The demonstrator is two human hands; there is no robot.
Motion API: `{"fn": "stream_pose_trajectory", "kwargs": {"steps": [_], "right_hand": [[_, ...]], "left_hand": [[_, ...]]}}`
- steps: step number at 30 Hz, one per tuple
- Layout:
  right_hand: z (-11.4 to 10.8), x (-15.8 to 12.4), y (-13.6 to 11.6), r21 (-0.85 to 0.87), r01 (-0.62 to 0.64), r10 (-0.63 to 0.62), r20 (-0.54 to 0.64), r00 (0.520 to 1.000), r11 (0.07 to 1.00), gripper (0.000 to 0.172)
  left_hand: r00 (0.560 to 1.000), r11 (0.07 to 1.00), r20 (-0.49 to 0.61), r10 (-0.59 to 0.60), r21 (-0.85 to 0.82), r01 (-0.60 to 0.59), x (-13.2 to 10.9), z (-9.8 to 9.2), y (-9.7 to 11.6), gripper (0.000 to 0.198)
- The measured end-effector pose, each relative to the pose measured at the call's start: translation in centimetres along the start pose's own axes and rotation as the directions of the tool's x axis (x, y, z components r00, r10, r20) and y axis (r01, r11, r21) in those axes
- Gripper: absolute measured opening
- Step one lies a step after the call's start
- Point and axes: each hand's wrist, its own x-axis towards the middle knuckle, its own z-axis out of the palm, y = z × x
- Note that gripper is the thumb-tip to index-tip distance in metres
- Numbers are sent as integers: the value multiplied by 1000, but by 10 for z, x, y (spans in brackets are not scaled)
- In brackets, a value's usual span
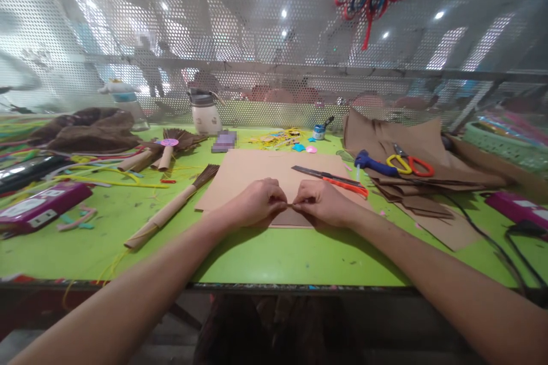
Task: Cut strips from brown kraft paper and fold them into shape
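Note:
My left hand (pixel 256 203) and my right hand (pixel 322 202) meet at the middle of the green table (pixel 274 256). Both are closed in a pinch on the near edge of a small brown paper piece (pixel 291 218) that lies on a larger tan paper sheet (pixel 257 174). The fingertips touch each other over the paper. Orange-handled scissors (pixel 338 179) lie just beyond my right hand on the sheet.
A paper broom (pixel 171 208) lies to the left. Paper fans (pixel 169 151), a pink box (pixel 36 208) and yellow strips sit farther left. A stack of brown paper (pixel 411 148), yellow-red scissors (pixel 409 164) and a blue glue gun (pixel 372 163) are on the right. A perforated metal screen (pixel 257 40) backs the table.

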Motion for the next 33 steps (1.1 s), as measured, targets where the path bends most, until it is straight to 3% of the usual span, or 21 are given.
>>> {"fn": "stream_pose_trajectory", "kwargs": {"steps": [6,10,21,33], "right_hand": [[-4,1,-6,-6,-78,79,25,997,997,10],[-9,2,-11,-58,-25,29,74,997,998,16],[-10,1,-6,-164,82,-64,112,992,983,18],[-10,0,-20,-385,93,-28,170,985,918,21]], "left_hand": [[999,999,-21,33,-11,-33,2,4,-1,19],[996,996,-2,93,2,-93,2,4,3,22],[997,996,5,80,49,-80,3,4,6,19],[996,993,16,90,79,-91,1,5,3,18]]}}
